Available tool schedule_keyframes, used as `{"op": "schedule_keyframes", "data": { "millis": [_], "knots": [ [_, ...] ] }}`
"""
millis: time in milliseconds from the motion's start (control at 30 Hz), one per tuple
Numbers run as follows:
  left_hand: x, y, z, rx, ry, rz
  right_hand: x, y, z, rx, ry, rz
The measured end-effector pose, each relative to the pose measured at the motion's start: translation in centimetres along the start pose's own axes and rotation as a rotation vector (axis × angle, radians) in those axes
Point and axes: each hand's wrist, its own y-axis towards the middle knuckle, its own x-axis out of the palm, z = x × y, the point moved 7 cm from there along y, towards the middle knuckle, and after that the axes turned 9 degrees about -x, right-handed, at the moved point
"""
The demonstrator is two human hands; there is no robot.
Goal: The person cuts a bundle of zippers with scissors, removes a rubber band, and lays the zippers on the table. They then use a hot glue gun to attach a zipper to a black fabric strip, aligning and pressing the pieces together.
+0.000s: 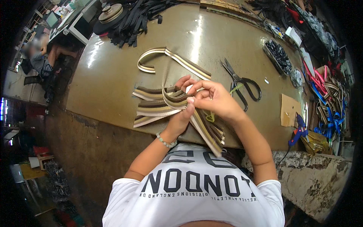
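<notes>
Both hands are busy together over the near edge of the counter [109, 83] in the head view. I see the left hand [181, 119] come in below a bunch of striped strips [159, 110], closed around its middle, thumb on the near side and fingertips showing beyond. Just beside it, the right hand [215, 97] has its thumb and fingers drawn together, pinching the strips where one curls up in a loop. The bunch, brown, tan and cream, fans out toward the left and hangs down to the lower right, over the counter's near edge. A thin green string [210, 117] lies just below the right hand.

Beyond the hands, a loose striped strip [185, 64] lies bent on the counter. To the right are black-handled scissors [236, 78], blades slightly parted. Farther right I notice a piece of cardboard [288, 108], a blue glue gun [299, 130] and a tray of dark small pieces [278, 57], too small to make out. Black straps [136, 20] are heaped at the far left. A beaded bracelet [166, 141] circles the left wrist.
</notes>
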Motion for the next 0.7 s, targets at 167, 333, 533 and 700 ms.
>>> {"op": "schedule_keyframes", "data": {
  "millis": [167,333,533,700],
  "knots": [
    [-2.9,-0.1,0.9,-0.02,-0.32,0.254,-1.4,3.2,-1.5,-0.088,-0.393,0.041],
    [-5.7,-1.1,2.1,0.029,-0.316,0.415,-2.8,13.8,-1.3,-0.376,-1.214,0.259],
    [-9.6,-0.7,1.3,-0.139,-0.459,0.559,-3.5,16.9,3.6,-0.033,-1.174,0.166],
    [-8.7,0.6,0.5,-0.106,-0.523,0.415,-1.2,12.9,-3.4,-0.17,-1.266,0.081]
  ]
}}
